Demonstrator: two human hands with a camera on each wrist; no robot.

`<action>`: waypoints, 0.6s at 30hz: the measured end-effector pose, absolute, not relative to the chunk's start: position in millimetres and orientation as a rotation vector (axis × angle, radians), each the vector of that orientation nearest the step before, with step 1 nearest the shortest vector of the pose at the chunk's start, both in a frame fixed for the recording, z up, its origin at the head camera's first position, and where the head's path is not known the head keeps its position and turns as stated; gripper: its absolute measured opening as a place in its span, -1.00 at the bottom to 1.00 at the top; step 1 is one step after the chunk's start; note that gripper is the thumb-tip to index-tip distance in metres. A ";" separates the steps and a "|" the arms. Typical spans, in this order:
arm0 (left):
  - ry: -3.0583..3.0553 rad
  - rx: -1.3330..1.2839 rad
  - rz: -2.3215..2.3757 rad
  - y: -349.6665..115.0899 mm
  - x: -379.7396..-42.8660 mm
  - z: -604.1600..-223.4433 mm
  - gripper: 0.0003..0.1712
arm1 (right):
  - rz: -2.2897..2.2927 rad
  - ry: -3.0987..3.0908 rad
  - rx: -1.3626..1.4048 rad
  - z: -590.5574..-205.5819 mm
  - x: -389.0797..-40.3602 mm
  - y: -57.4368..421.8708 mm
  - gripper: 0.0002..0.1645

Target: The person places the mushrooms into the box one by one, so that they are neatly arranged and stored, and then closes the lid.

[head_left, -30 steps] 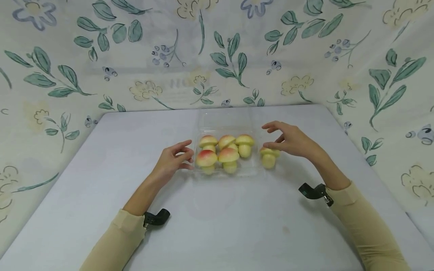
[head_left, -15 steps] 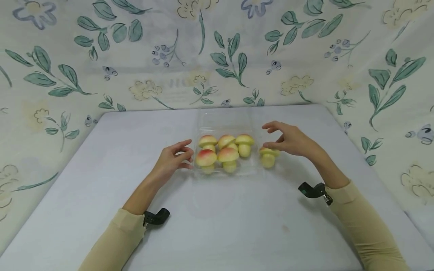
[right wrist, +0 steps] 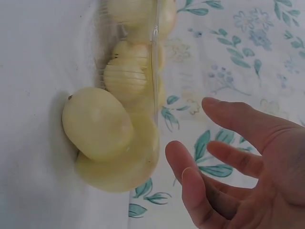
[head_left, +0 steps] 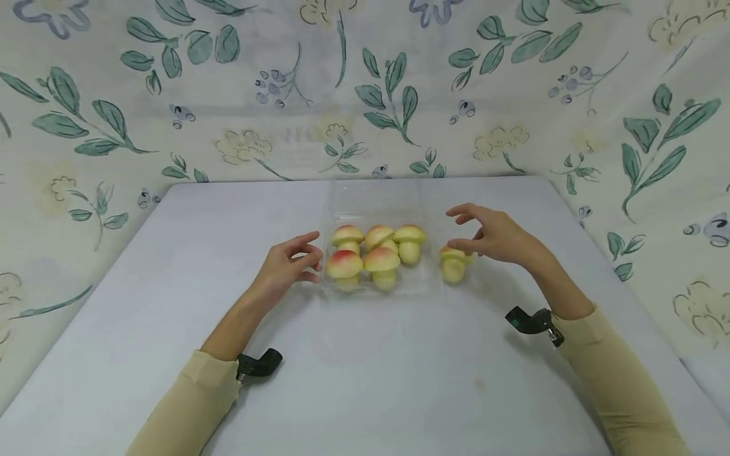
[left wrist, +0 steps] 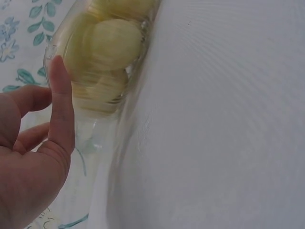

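Observation:
A clear plastic clamshell box (head_left: 421, 277) lies on the table with its lid (head_left: 376, 199) folded back. Inside sit several yellow toy mushrooms (head_left: 382, 261) with red-blushed caps. My left hand (head_left: 288, 265) is at the box's left side, fingers loosely bent, holding nothing; in the left wrist view its thumb (left wrist: 61, 102) lies against the clear wall. Just right of the box stands one loose toy mushroom (head_left: 454, 271). Over its cap hovers my right hand (head_left: 496, 234), thumb and fingers spread. The right wrist view shows a gap between those fingers (right wrist: 178, 160) and the loose mushroom (right wrist: 97, 124).
The box and hands are on a white-covered table (head_left: 365, 380). Behind it and at both sides hangs a cloth (head_left: 228, 95) printed with leaves and flowers. Dark wrist cameras (head_left: 530, 321) jut from both beige sleeves (head_left: 621, 380).
The head view has shifted slightly. My right hand stands a touch farther right of the box, still over the loose mushroom. My left hand keeps its place by the box.

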State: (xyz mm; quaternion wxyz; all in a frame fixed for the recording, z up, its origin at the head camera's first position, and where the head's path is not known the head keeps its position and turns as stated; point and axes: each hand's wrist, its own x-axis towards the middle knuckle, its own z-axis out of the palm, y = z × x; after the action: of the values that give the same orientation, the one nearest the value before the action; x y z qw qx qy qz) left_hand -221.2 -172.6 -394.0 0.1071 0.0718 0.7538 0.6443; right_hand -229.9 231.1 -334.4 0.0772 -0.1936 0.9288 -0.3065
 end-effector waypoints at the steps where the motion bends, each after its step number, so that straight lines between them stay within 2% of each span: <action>1: 2.217 0.209 1.892 -172.7 -220.7 -394.2 -0.34 | -0.910 2.777 -0.574 -336.0 -228.4 231.2 -0.24; 18: 2.191 0.195 1.893 -173.2 -219.6 -392.3 -0.31 | -0.835 2.781 -0.553 -342.1 -220.4 233.0 -0.29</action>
State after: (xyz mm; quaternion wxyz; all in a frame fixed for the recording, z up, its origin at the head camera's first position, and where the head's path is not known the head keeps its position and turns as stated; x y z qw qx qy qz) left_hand -219.6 -173.2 -392.3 0.1196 0.0666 0.7495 0.6477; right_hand -220.4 233.0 -342.1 0.0926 -0.1863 0.9368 -0.2814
